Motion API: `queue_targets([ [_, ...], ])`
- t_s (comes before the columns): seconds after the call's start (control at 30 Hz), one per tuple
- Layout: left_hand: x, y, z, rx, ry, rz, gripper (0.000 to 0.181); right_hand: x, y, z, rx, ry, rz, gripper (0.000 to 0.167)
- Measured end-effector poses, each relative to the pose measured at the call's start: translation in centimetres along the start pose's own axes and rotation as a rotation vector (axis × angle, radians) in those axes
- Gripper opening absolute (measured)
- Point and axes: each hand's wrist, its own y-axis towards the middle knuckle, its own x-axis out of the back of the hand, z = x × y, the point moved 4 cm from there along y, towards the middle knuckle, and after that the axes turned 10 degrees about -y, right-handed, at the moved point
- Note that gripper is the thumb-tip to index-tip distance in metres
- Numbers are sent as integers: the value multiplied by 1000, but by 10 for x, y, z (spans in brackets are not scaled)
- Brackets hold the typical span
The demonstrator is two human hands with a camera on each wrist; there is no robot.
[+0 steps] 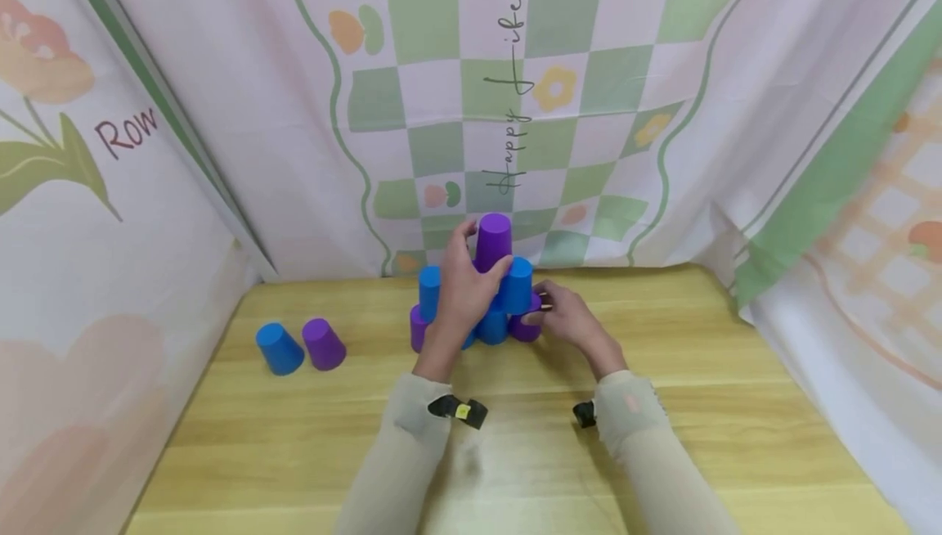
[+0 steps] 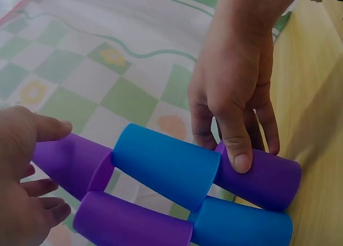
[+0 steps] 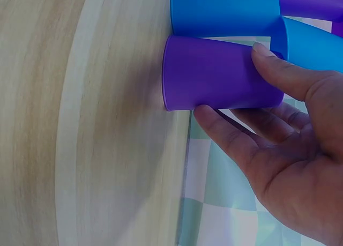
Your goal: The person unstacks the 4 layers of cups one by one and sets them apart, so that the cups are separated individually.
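Note:
Upside-down plastic cups stand in a tiered stack at the table's back. My left hand [image 1: 469,294] reaches over the front and grips the topmost purple cup [image 1: 494,242] between thumb and fingers. That cup rests across a blue cup [image 2: 166,165] and a purple cup [image 2: 134,219] of the tier below. At the stack's right end, my right hand [image 3: 297,133] holds a bottom-row purple cup [image 3: 220,74], thumb on one side and fingers on the other. Another blue cup [image 1: 492,327] stands beside it. My left hand hides part of the stack's middle.
A blue cup [image 1: 280,348] and a purple cup [image 1: 324,344] stand upside down, apart from the stack, on the left of the wooden table [image 1: 294,453]. A checked curtain [image 1: 493,110] hangs right behind the stack, with more cloth at both sides.

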Motion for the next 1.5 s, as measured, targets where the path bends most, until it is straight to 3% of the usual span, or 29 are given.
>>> queue_targets([
  [0.4,-11,9,-1,25,-18,5,70,-1,1,-2,19,-2,-5,47],
  [1.0,-11,9,0,39,-27,18,69,0,-1,2,9,-20,-1,47],
  [1.3,-1,4,-6,41,-82,11,70,-1,-1,3,6,-18,-1,48],
  [1.5,13,-4,-16,-6,-97,-8,71,-1,-3,3,5,-26,-6,50],
])
